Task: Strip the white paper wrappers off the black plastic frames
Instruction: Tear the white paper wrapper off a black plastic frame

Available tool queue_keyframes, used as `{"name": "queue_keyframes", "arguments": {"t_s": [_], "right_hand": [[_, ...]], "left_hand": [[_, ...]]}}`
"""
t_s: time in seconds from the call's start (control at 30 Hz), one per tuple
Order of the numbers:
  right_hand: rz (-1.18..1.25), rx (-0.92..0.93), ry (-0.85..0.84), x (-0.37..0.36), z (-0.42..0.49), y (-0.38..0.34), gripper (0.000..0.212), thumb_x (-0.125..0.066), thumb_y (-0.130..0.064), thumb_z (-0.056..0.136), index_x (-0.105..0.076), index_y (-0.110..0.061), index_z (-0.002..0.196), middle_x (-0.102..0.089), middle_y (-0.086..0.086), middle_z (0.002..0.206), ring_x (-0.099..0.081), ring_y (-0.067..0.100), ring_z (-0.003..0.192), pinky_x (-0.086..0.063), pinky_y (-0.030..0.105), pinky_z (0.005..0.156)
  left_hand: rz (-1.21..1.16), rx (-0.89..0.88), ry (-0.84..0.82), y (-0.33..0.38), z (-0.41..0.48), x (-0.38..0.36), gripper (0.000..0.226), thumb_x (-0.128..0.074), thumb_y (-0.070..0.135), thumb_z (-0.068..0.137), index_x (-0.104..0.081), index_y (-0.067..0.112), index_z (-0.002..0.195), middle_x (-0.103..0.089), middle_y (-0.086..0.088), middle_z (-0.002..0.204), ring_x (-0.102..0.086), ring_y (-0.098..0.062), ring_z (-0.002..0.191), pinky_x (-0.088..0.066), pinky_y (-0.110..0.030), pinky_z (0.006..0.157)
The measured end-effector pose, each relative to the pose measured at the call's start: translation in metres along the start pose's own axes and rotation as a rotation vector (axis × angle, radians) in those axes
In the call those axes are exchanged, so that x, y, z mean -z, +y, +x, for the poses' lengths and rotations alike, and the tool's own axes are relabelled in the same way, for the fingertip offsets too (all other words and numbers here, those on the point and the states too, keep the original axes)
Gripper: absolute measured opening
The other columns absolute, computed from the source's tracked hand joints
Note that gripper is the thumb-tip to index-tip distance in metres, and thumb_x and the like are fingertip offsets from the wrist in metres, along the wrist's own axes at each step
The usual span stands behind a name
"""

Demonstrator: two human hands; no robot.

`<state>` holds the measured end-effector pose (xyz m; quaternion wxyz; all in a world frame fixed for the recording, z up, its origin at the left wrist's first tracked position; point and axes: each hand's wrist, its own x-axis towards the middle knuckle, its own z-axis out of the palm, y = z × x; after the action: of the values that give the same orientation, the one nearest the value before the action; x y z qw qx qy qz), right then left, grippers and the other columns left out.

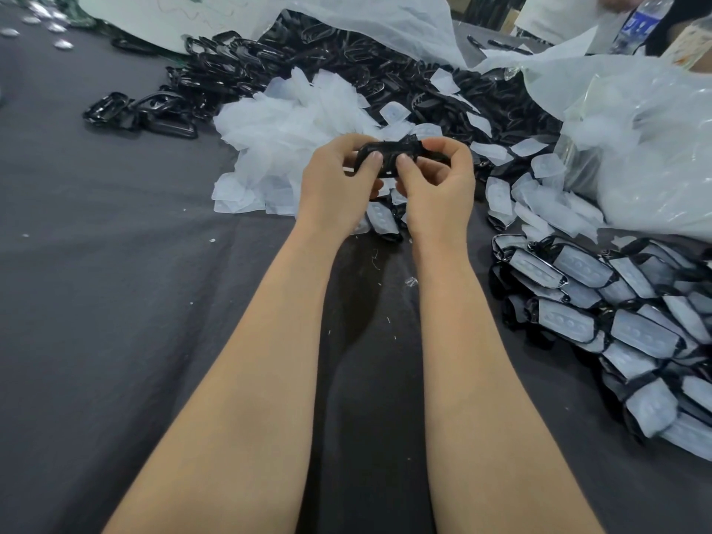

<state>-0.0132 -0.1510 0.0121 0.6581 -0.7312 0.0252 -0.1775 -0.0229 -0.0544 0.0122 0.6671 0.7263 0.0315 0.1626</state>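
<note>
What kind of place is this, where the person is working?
Probably a small factory or workshop bench: a heap of bare black frames, a stack of wrapped frames and a pile of white wrappers lie around the left hand and right hand, which grip one frame.

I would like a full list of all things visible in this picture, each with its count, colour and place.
held frame: one, black, between both hands, centre
bare frames: many, glossy black, heap at the back
paper wrappers: many, white, heap just beyond the hands
wrapped frames: many, black with white paper, stacked at the right
plastic bags: count unclear, clear, far right
water bottle: one, clear with blue label, top right corner
cloth: one, dark grey, under everything
left hand: one, pinches the held frame
right hand: one, pinches the held frame
</note>
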Motion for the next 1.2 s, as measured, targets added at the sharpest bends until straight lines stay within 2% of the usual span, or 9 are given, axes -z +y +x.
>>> {"name": "queue_keyframes", "arguments": {"t_s": [0.13, 0.23, 0.33, 0.5, 0.67, 0.77, 0.93, 1.07, 1.2], "right_hand": [[0.023, -0.034, -0.017, 0.000, 0.002, -0.001, 0.015, -0.062, -0.007, 0.090, -0.058, -0.010, 0.104, -0.064, 0.007, 0.092, -0.064, 0.018, 0.086, -0.056, 0.029, 0.079], [-0.079, 0.029, -0.007, -0.001, 0.001, -0.001, 0.008, -0.061, -0.007, 0.090, -0.057, -0.013, 0.095, -0.064, 0.006, 0.092, -0.064, 0.024, 0.091, -0.054, 0.041, 0.085], [-0.122, 0.074, 0.025, -0.003, 0.000, -0.001, 0.011, -0.061, -0.007, 0.089, -0.055, -0.016, 0.090, -0.059, -0.004, 0.083, -0.062, 0.020, 0.086, -0.053, 0.044, 0.085], [-0.116, 0.035, 0.023, -0.002, 0.000, 0.000, 0.018, -0.062, -0.009, 0.088, -0.052, -0.023, 0.084, -0.061, 0.001, 0.085, -0.064, 0.027, 0.091, -0.053, 0.046, 0.086], [-0.175, 0.032, 0.000, 0.002, 0.002, -0.004, 0.010, -0.063, -0.014, 0.089, -0.061, -0.012, 0.099, -0.064, 0.002, 0.091, -0.065, 0.023, 0.092, -0.052, 0.035, 0.088], [-0.534, 0.112, -0.080, 0.007, 0.002, -0.007, 0.019, -0.063, -0.023, 0.087, -0.067, -0.011, 0.102, -0.066, -0.001, 0.094, -0.061, 0.014, 0.092, -0.042, 0.015, 0.076], [-0.997, -0.030, -0.388, -0.001, -0.007, -0.006, 0.037, -0.068, -0.038, 0.083, -0.062, -0.012, 0.108, -0.063, 0.007, 0.114, -0.057, 0.027, 0.110, -0.046, 0.042, 0.095], [-0.892, -0.024, -0.303, 0.003, -0.005, -0.008, 0.019, -0.064, -0.026, 0.086, -0.069, -0.014, 0.100, -0.068, 0.005, 0.106, -0.060, 0.024, 0.105, -0.047, 0.031, 0.086], [-0.842, 0.001, -0.236, 0.004, -0.007, -0.010, 0.016, -0.057, -0.015, 0.088, -0.067, -0.013, 0.101, -0.067, 0.003, 0.105, -0.058, 0.020, 0.103, -0.034, 0.021, 0.070]], "left_hand": [[0.105, -0.037, 0.012, 0.002, -0.001, -0.001, 0.015, -0.054, 0.007, 0.093, -0.062, 0.018, 0.098, -0.060, 0.007, 0.084, -0.066, -0.022, 0.086, -0.055, -0.040, 0.087], [0.181, -0.043, 0.048, 0.001, -0.001, -0.002, 0.017, -0.055, 0.009, 0.093, -0.065, 0.011, 0.107, -0.061, 0.005, 0.088, -0.065, -0.022, 0.090, -0.053, -0.039, 0.089], [0.111, 0.030, 0.086, -0.001, -0.002, -0.001, 0.006, -0.058, 0.011, 0.092, -0.061, 0.015, 0.096, -0.065, 0.001, 0.081, -0.069, -0.017, 0.080, -0.055, -0.039, 0.086], [0.039, 0.072, 0.083, 0.000, -0.003, 0.002, 0.011, -0.058, 0.015, 0.093, -0.053, 0.020, 0.086, -0.068, -0.004, 0.073, -0.067, -0.005, 0.059, -0.059, -0.029, 0.070], [-0.007, 0.077, 0.108, 0.001, -0.002, 0.004, 0.016, -0.057, 0.012, 0.094, -0.050, 0.021, 0.082, -0.066, -0.003, 0.069, -0.063, -0.002, 0.052, -0.057, -0.024, 0.065], [-0.157, 0.114, 0.235, 0.002, 0.001, 0.009, 0.014, -0.055, 0.010, 0.095, -0.049, 0.018, 0.084, -0.064, -0.003, 0.067, -0.061, -0.003, 0.052, -0.055, -0.022, 0.061], [-0.266, 0.114, 0.378, 0.003, 0.001, 0.011, 0.013, -0.053, 0.009, 0.095, -0.048, 0.016, 0.085, -0.062, -0.002, 0.064, -0.059, -0.003, 0.049, -0.054, -0.020, 0.060], [-0.286, 0.108, 0.393, 0.003, 0.001, 0.010, 0.009, -0.053, 0.009, 0.096, -0.049, 0.013, 0.089, -0.062, -0.002, 0.063, -0.059, -0.004, 0.050, -0.057, -0.025, 0.064], [-0.270, 0.105, 0.392, 0.003, 0.001, 0.009, 0.004, -0.053, 0.010, 0.096, -0.049, 0.010, 0.094, -0.063, -0.003, 0.065, -0.060, -0.004, 0.050, -0.058, -0.025, 0.065]]}}
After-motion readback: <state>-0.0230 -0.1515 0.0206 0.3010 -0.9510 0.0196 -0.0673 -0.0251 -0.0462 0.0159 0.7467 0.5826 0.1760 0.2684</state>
